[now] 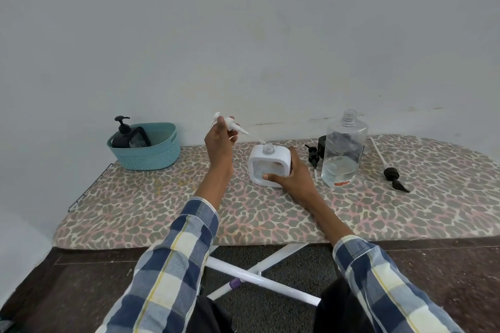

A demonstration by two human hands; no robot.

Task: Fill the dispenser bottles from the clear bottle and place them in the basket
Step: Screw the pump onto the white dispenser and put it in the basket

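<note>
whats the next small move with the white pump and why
Probably lower the white pump, held in the left hand, so its tube enters the open neck of the white dispenser bottle; the tube tip hangs just above it and the right hand steadies the bottle.

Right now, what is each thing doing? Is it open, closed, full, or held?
White dispenser bottle: upright, neck open, gripped by the right hand.
White pump: off its bottle, held by the left hand.
Clear bottle: uncapped, upright, partly full.
Black dispenser bottle: pump on, in the basket.
Two black pumps: lying loose on the board.
</note>
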